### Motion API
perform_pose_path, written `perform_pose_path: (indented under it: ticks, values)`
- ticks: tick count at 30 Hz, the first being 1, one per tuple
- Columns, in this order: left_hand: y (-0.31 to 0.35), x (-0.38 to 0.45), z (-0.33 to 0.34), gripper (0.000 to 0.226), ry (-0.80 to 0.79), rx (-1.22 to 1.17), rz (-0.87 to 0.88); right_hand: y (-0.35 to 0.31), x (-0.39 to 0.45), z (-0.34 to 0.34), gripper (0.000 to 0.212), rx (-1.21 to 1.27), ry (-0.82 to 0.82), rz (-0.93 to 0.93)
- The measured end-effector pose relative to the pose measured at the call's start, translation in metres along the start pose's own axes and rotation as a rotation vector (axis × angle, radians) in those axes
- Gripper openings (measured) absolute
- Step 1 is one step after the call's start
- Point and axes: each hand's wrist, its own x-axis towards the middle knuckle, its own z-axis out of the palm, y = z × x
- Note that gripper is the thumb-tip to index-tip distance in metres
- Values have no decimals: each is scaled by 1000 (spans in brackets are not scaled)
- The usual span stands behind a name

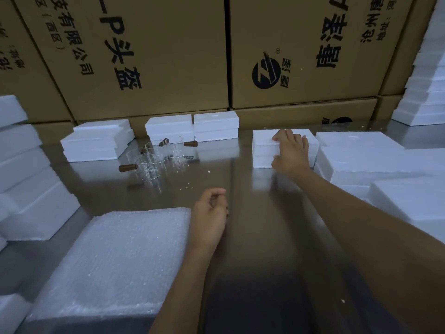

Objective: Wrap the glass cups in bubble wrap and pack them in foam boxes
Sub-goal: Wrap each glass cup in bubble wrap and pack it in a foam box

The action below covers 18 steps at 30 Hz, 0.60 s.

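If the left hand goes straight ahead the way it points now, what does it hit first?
Probably nothing soon: the left hand points up bare steel table, passing right of the glass cups. Eventually the closed foam boxes at the back; depth uncertain.

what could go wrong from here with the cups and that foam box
1. The right hand grips the stacked foam box by its left end only; the layers could slide apart if it is dragged or lifted.
2. The glass cups stand bunched together, unwrapped, on the bare metal table; reaching for one may knock its neighbours.
3. The left hand hovers loosely curled beside the bubble wrap, steadying nothing.
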Motion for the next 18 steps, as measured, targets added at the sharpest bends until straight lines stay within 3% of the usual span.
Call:
perform_pose_path:
  ticks: [8,18]
  values:
    - [4,-2,0,22,7,13,-1,-5,-5,7,68,-74,32,8]
    - [3,-1,2,22,8,31,9,-9,-6,-7,71,-124,-118,43]
